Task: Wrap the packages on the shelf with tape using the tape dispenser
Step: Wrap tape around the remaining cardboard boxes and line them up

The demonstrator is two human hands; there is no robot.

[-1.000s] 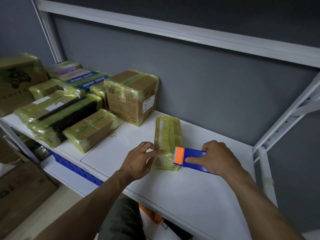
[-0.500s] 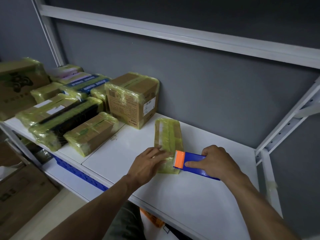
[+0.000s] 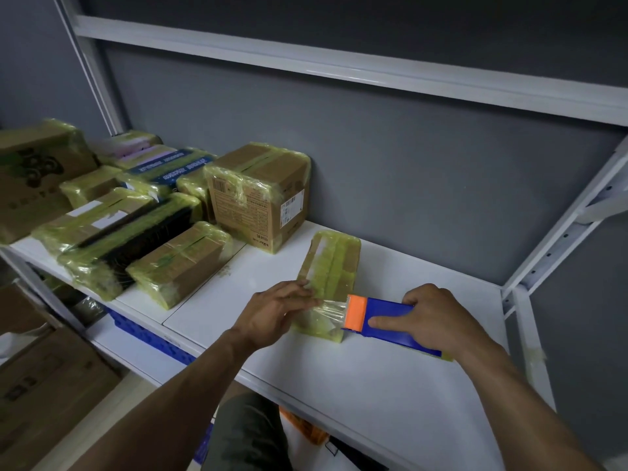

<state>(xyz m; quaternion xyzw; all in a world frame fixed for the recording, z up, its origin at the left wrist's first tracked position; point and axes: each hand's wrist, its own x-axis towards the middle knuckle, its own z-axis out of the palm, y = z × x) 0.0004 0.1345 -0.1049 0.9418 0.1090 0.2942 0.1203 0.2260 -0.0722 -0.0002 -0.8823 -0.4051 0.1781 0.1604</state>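
We see the white shelf (image 3: 390, 385) bearing a flat package (image 3: 334, 263), with more wrapped packages (image 3: 258, 198) left of it. Our left hand (image 3: 275, 314) presses straight fingers on the package's near end. Just right of the package, our right hand (image 3: 438, 321) grips the blue tape dispenser (image 3: 387, 317), and clear tape (image 3: 331, 309) stretches from it across the package.

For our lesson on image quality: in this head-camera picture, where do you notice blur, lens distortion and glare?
Head view: the left hand is motion-blurred, the right hand on the tape dispenser looks sharper; head view: the wide lens slightly bows the upper shelf rail; head view: dim light, a soft sheen on the stretched tape.
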